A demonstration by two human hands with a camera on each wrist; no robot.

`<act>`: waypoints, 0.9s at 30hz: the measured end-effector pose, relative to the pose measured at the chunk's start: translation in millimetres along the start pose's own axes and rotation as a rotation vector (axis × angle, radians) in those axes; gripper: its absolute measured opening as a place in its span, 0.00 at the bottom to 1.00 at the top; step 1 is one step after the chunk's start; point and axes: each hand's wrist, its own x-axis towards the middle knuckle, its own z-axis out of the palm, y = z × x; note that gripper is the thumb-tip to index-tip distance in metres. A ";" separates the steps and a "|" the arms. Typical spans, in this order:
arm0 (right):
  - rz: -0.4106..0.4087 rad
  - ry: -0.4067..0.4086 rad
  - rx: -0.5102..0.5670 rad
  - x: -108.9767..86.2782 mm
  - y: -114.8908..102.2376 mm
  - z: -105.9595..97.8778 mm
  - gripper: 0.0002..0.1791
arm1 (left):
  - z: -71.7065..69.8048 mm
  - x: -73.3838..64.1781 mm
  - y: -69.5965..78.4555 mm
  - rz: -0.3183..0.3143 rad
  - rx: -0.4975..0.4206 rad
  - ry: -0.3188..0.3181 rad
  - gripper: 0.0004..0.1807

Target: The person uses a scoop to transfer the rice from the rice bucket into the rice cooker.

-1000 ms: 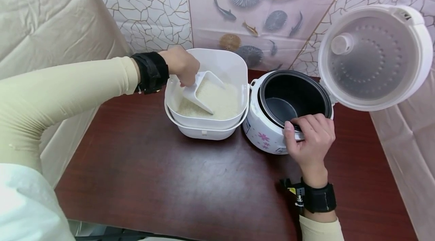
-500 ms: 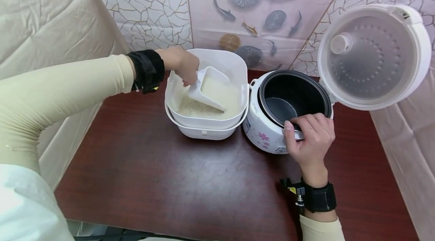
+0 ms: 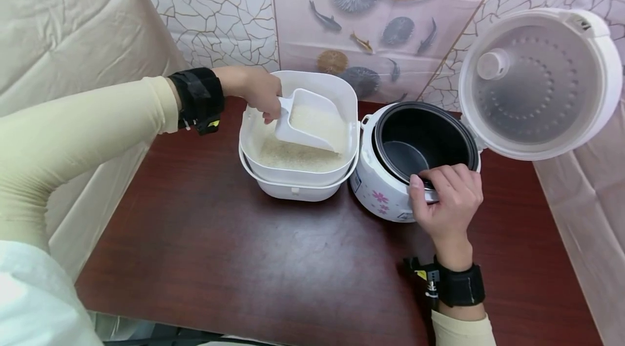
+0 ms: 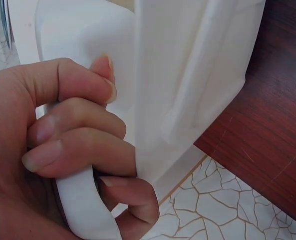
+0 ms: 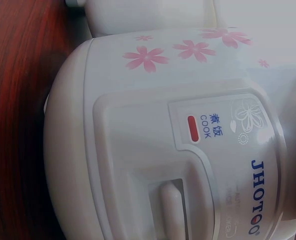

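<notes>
My left hand (image 3: 261, 92) grips the handle of a white scoop (image 3: 295, 133) over a white rice bin (image 3: 312, 177). Pale rice lies in the tilted scoop, and more rice (image 3: 293, 157) covers the bin's floor below it. Close up in the left wrist view, the fingers curl round the scoop handle (image 4: 85, 202) beside the bin's wall (image 4: 192, 70). To the right, my right hand (image 3: 449, 199) holds the front rim of a white rice cooker (image 3: 373, 186) with pink flowers, fingers hooked over the edge. Inside the cooker is a bare dark inner pot (image 3: 402, 155).
The cooker's lid (image 3: 537, 85) stands raised at the right. Bin and cooker sit side by side on a dark red-brown table (image 3: 273, 259). Behind them hangs a patterned cloth (image 3: 322, 37). A red cook switch (image 5: 193, 128) shows on the cooker's front.
The scoop has risen out of the rice and tipped back to the right, now carrying rice. My left wrist has drawn slightly left. The right hand stays on the cooker rim.
</notes>
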 end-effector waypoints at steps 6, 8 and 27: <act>0.005 0.002 -0.007 2.7 -2.5 -1.0 0.33 | -2.3 -6.5 -1.8 0.026 -0.012 0.012 0.09; 0.009 0.007 -0.010 3.8 -3.9 -1.5 0.34 | -3.5 -7.8 -1.9 0.026 -0.021 0.015 0.10; 0.012 0.011 0.004 0.8 -5.9 -2.2 0.35 | -0.1 -17.0 -9.9 0.057 -0.006 0.038 0.10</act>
